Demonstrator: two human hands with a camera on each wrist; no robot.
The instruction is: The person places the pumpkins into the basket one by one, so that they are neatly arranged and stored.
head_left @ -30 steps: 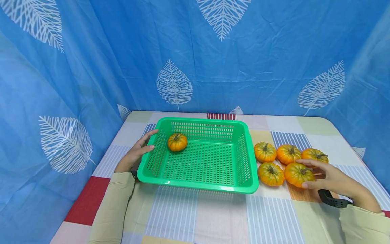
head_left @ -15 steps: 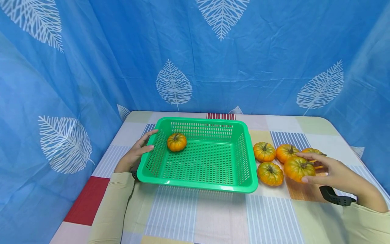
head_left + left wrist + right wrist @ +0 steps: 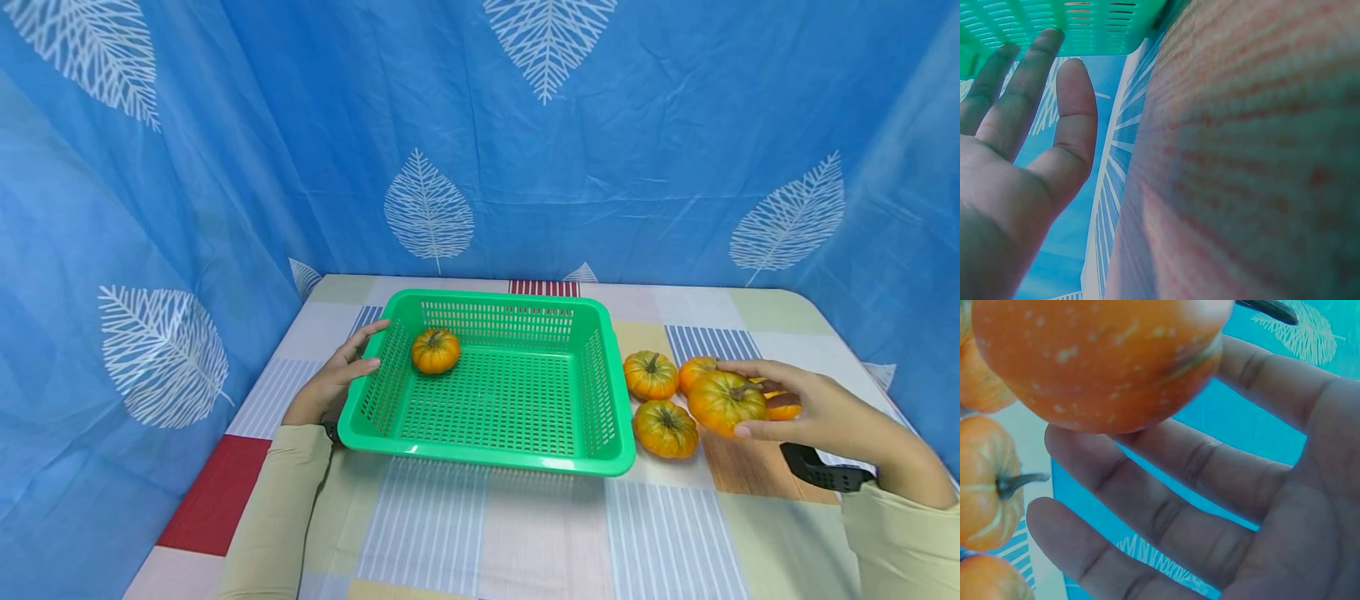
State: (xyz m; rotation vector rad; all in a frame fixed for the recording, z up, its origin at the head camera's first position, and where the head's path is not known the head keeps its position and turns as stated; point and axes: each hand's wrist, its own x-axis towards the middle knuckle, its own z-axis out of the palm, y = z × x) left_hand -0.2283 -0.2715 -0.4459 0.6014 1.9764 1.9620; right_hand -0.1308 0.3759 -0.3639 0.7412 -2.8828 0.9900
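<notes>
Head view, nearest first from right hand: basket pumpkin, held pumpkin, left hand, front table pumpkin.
1. Held pumpkin, gripped by right hand.
2. Front table pumpkin, right of green basket.
3. Basket pumpkin, inside, back left.
4. Left hand, at basket's left rim.

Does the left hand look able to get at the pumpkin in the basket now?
Likely yes: the left hand is beside the green basket, with that pumpkin across the side wall, and the open top leaves a way over it.
</notes>
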